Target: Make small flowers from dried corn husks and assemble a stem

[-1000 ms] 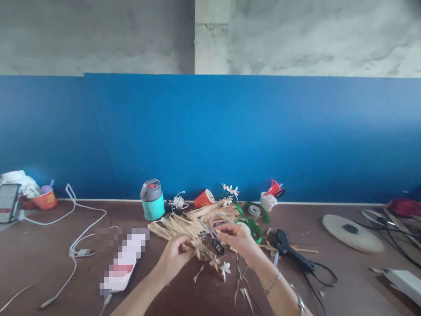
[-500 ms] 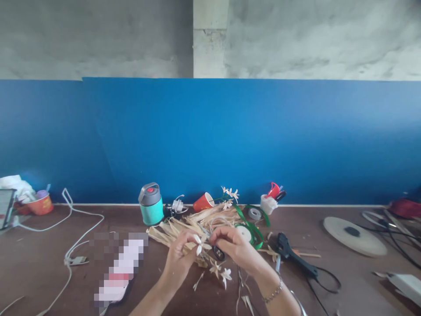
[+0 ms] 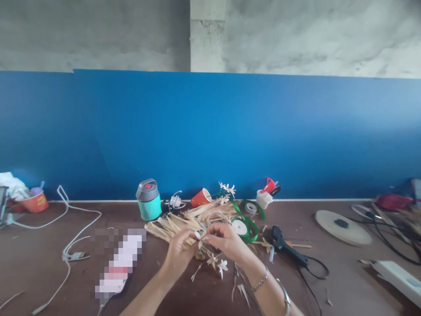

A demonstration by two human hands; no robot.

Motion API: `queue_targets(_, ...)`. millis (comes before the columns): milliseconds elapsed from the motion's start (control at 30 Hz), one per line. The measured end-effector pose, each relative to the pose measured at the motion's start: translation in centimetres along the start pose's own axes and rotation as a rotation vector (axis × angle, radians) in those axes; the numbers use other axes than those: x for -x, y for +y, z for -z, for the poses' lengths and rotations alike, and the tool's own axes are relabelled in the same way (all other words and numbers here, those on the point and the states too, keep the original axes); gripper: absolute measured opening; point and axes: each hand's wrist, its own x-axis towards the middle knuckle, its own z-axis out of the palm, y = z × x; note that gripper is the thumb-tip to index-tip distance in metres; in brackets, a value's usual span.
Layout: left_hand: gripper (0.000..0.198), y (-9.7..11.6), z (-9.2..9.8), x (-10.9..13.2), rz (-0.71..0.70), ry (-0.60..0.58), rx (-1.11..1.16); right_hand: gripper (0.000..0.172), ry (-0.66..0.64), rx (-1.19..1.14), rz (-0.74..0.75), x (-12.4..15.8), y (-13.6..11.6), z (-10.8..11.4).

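Note:
Between the thumb and fingers of my left hand (image 3: 180, 252) is a small pale flower (image 3: 200, 242) that looks made of dried husk. My right hand (image 3: 226, 242) meets it there, thumb and forefinger pinched on one of its petals. Just below my hands lie a white flower (image 3: 222, 267) and a cream one (image 3: 212, 260). Behind them spreads a pile of dried husk strips (image 3: 169, 226). A spool of green ribbon (image 3: 239, 227) sits beyond my right hand. A black glue gun (image 3: 285, 248) rests to the right.
A teal flask (image 3: 149, 206), a tipped red paper cup (image 3: 200, 198) holding a flower stem, and a white cup of tools (image 3: 263, 199) stand along the blue partition (image 3: 210, 131). White cables (image 3: 67, 228) and a blurred-out object (image 3: 121, 263) lie left; a round disc (image 3: 348, 228) lies right.
My right hand has moved left, closing the gap to the flower, and its fingertips now touch a petal. The flower has turned a little in my left hand. The view has shifted slightly.

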Motion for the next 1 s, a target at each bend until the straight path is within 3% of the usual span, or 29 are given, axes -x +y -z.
queue_targets(333,0.013,-0.1,0.0,-0.1,-0.063,0.044,-0.040,0.012,-0.003,0.075,-0.032,0.3,-0.7,-0.1)
queue_targets(733,0.018,-0.3,0.1,0.0,-0.206,-0.008,-0.195,0.009,-0.006,0.024,-0.106,0.0,0.5,0.1)
queue_targets(1000,0.018,-0.3,0.1,0.1,-0.194,-0.018,-0.180,0.012,-0.048,-0.030,-0.106,-0.3,0.8,0.3)
